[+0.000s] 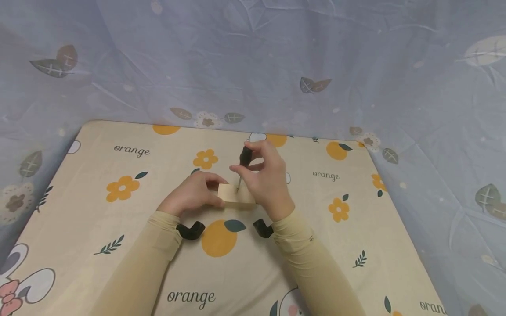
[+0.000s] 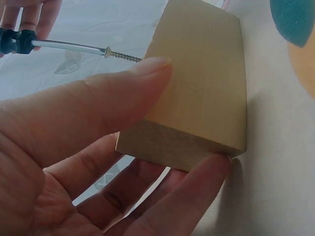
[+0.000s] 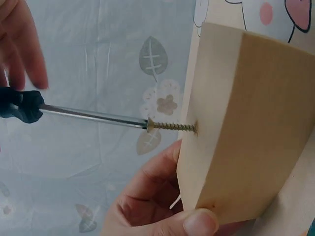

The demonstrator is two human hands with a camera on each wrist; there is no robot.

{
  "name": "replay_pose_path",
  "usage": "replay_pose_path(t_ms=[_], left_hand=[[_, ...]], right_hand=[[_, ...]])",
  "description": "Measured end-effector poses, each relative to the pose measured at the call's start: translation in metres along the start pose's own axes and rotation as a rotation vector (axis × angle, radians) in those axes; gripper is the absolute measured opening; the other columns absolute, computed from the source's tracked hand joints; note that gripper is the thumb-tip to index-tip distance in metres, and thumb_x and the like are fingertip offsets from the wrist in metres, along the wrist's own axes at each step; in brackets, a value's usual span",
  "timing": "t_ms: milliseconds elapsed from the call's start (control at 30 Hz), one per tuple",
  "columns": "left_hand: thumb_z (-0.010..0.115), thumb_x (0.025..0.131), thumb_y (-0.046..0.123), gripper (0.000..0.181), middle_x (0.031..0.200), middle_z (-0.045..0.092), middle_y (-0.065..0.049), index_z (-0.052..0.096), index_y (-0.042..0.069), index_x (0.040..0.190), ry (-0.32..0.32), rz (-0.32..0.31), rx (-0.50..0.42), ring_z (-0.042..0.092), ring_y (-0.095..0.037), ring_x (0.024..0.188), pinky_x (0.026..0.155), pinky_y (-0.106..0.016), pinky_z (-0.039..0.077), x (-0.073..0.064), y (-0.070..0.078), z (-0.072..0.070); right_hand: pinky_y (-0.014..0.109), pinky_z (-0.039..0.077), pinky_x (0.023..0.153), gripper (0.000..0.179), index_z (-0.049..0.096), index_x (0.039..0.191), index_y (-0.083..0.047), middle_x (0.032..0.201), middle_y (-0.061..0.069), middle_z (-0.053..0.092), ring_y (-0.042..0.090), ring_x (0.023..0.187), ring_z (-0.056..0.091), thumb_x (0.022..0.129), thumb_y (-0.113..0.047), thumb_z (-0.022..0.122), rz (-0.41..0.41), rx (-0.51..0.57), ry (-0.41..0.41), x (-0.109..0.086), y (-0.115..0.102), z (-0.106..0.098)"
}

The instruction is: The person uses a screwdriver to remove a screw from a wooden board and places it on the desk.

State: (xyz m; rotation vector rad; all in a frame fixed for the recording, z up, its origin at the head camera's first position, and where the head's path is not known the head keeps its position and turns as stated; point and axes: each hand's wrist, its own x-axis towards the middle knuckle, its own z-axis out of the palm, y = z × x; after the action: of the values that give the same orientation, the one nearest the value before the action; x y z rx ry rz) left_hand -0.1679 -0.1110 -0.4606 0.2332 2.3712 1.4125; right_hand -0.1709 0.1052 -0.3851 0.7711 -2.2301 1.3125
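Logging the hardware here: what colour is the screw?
The screw is a dull brassy gold, seen best in the right wrist view.

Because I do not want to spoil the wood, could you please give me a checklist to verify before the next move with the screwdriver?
1. Wooden block gripped by the left hand at one end: ok.
2. Right hand on the screwdriver handle: ok.
3. Screwdriver tip meeting the screw at its head: ok.
4. Left hand clear of the screw: ok, a gap shows in the right wrist view.
5. Screw square to the face: cannot tell from these angles.
6. Screw sunk flush: not ok, much thread stands outside.
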Motion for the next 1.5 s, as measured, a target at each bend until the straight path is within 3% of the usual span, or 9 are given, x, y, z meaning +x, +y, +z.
replay_pose_path(t_ms=[133,300,667,767,967,1233,1500], left_hand=[[0.095,0.076,0.014,0.048,0.116,0.079,-0.003,0.079,0.018,0.120,-0.004,0.007,0.003,0.069,-0.022,0.108,0.100,-0.039,0.050,-0.0002,0.0000,-0.0006],[0.095,0.075,0.015,0.049,0.118,0.079,-0.005,0.079,0.016,0.121,-0.008,0.009,0.008,0.069,-0.022,0.110,0.103,-0.041,0.049,-0.0005,-0.0002,-0.0012],[0.095,0.076,0.015,0.048,0.117,0.079,-0.005,0.079,0.014,0.121,-0.015,0.019,-0.001,0.068,-0.022,0.110,0.101,-0.039,0.049,0.0004,0.0028,-0.0022],[0.095,0.076,0.014,0.047,0.116,0.080,-0.005,0.080,0.015,0.120,-0.011,0.029,-0.002,0.069,-0.022,0.109,0.100,-0.038,0.049,0.0008,0.0027,-0.0018],[0.096,0.075,0.015,0.046,0.115,0.080,-0.001,0.080,0.018,0.118,0.001,0.030,0.012,0.070,-0.021,0.108,0.100,-0.038,0.051,-0.0001,0.0007,-0.0014],[0.096,0.075,0.015,0.046,0.112,0.080,-0.003,0.080,0.017,0.118,0.003,0.019,0.002,0.069,-0.021,0.103,0.094,-0.035,0.052,-0.0011,-0.0002,-0.0006],[0.095,0.074,0.015,0.046,0.112,0.079,-0.001,0.080,0.019,0.118,0.009,0.010,0.006,0.069,-0.021,0.104,0.095,-0.036,0.052,-0.0010,0.0013,-0.0003]], right_hand=[[0.028,0.063,0.066,0.047,0.065,0.121,0.000,0.113,0.015,0.069,0.025,0.087,0.073,0.083,-0.005,0.092,-0.029,-0.057,0.013,-0.0001,-0.0012,0.0006],[0.027,0.063,0.067,0.042,0.066,0.120,0.002,0.110,0.017,0.070,0.027,0.084,0.074,0.085,-0.001,0.089,-0.055,-0.081,0.013,0.0003,-0.0027,-0.0004],[0.027,0.065,0.080,0.040,0.062,0.128,0.004,0.122,0.022,0.074,0.034,0.098,0.082,0.091,0.016,0.073,-0.003,0.129,-0.068,0.0008,-0.0089,0.0017],[0.029,0.065,0.083,0.040,0.061,0.130,0.003,0.123,0.021,0.074,0.032,0.100,0.082,0.093,0.014,0.072,-0.014,0.102,-0.076,0.0006,-0.0093,0.0014],[0.039,0.067,0.081,0.048,0.064,0.124,0.001,0.115,0.015,0.070,0.027,0.094,0.074,0.085,-0.005,0.091,-0.045,-0.035,-0.015,-0.0018,-0.0058,0.0037],[0.025,0.063,0.069,0.046,0.065,0.119,0.001,0.105,0.016,0.065,0.026,0.083,0.072,0.083,-0.004,0.092,-0.096,-0.118,0.053,-0.0016,-0.0039,0.0067],[0.024,0.063,0.069,0.040,0.066,0.121,0.001,0.107,0.015,0.071,0.026,0.085,0.076,0.087,-0.001,0.087,-0.101,-0.134,0.039,-0.0013,-0.0060,0.0046]])
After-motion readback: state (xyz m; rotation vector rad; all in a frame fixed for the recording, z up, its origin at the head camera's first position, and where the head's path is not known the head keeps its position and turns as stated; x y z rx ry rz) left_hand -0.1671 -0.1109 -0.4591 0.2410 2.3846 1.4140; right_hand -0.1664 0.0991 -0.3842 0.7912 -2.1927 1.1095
